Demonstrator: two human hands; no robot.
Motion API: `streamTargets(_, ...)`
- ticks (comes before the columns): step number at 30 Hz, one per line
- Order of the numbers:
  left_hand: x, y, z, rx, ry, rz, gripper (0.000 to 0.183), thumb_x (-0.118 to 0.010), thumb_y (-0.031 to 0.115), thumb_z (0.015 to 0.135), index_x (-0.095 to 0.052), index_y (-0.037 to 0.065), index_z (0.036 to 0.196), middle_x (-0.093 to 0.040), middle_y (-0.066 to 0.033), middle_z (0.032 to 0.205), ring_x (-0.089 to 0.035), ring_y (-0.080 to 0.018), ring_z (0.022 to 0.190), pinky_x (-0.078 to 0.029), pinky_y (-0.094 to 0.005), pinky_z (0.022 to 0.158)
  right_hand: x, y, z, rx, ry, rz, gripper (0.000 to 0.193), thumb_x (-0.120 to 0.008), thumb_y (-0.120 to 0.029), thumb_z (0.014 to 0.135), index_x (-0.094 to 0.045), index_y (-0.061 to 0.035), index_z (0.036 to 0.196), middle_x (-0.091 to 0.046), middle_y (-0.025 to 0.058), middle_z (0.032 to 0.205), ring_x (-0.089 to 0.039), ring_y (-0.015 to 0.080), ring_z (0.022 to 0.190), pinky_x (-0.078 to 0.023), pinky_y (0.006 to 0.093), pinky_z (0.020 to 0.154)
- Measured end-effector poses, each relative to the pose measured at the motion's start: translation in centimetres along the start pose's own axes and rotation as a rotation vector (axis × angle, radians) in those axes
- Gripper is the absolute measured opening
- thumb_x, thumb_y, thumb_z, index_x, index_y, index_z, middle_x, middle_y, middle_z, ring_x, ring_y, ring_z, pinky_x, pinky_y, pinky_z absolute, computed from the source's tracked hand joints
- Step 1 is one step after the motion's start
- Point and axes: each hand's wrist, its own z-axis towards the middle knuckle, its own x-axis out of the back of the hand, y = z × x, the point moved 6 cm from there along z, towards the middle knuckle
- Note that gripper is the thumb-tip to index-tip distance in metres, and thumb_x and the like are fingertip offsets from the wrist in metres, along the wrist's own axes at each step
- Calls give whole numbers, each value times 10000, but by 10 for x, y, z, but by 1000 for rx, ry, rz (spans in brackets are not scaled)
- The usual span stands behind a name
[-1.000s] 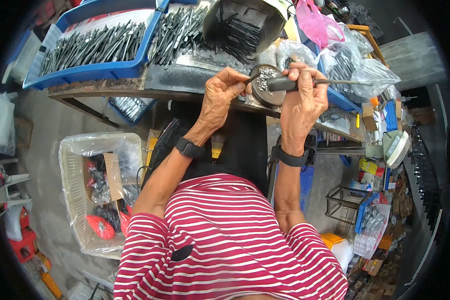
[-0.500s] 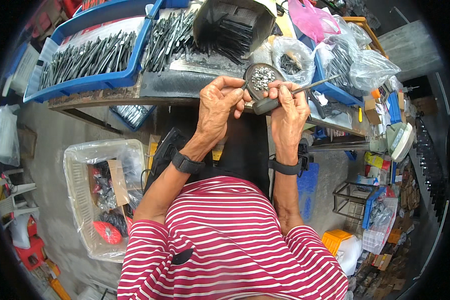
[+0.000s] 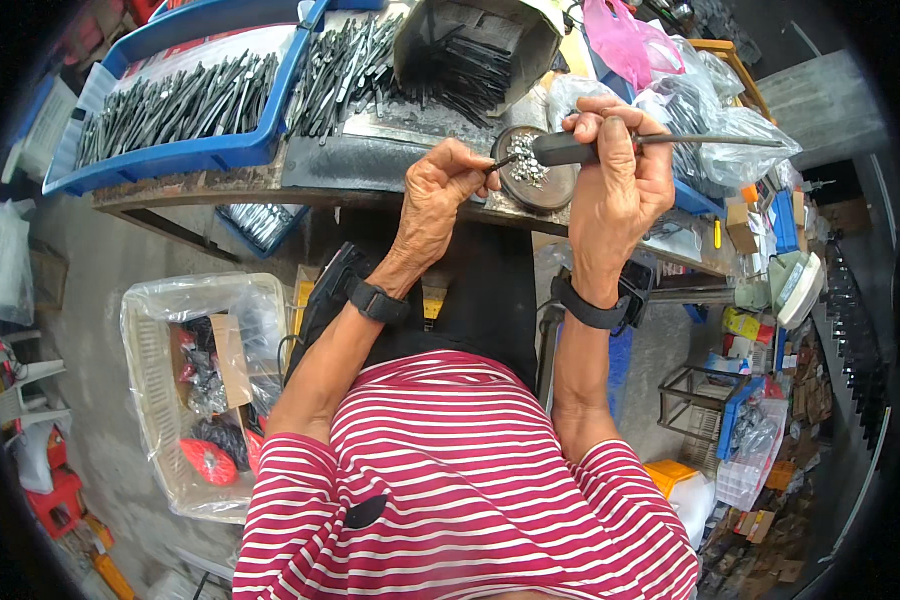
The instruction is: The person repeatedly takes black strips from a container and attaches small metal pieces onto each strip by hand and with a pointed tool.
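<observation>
My right hand [image 3: 625, 185] is wrapped round a screwdriver-like tool [image 3: 567, 150] with a thick black handle and a long thin shaft pointing right. Its handle end hangs over a round dish [image 3: 555, 192] of small shiny metal parts [image 3: 523, 160] at the bench's front edge. To the left of the dish, my left hand [image 3: 440, 188] pinches a thin dark strip [image 3: 502, 163]. The strip's tip reaches over the dish, close to the handle end; whether the two touch, I cannot tell. Most of the strip is hidden by my fingers.
A blue tray [image 3: 260, 140] of dark strips stands on the left of the bench, beside a loose heap of strips [image 3: 345, 75]. Behind the dish lies an open container [image 3: 540, 50] with more strips. Plastic bags [image 3: 740, 135] crowd the right; a pale crate [image 3: 155, 400] stands below left.
My right hand has moved up and to the right and turned the tool, so its handle end has gone from the dish's front edge to above the dish. The left hand has barely shifted.
</observation>
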Motion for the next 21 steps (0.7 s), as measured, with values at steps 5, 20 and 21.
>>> streamTargets(5,0,1,-1,7,-7,29,47,-565,48,803,-546,21,836,-594,-70,762,-523,-116,689,-418,-225,654,-3,10,-6,-52,-54,-85,85,-496,-61,860,-523,19,875,-559,47,724,-536,92,681,-457,237,687)
streamTargets(20,1,-2,0,35,-55,124,51,-553,45,814,-565,29,861,-594,-56,762,-514,-96,682,-425,-222,654,4,8,-12,-47,-43,-94,44,-481,-34,857,-458,2,848,-556,110,861,-500,97,668,-424,231,656)
streamTargets(21,0,0,0,34,-54,124,51,-553,45,814,-565,29,861,-594,-56,762,-514,-96,682,-425,-222,654,9,3,-15,-16,36,-53,52,-484,-44,862,-467,3,847,-553,107,838,-499,94,690,-421,229,682)
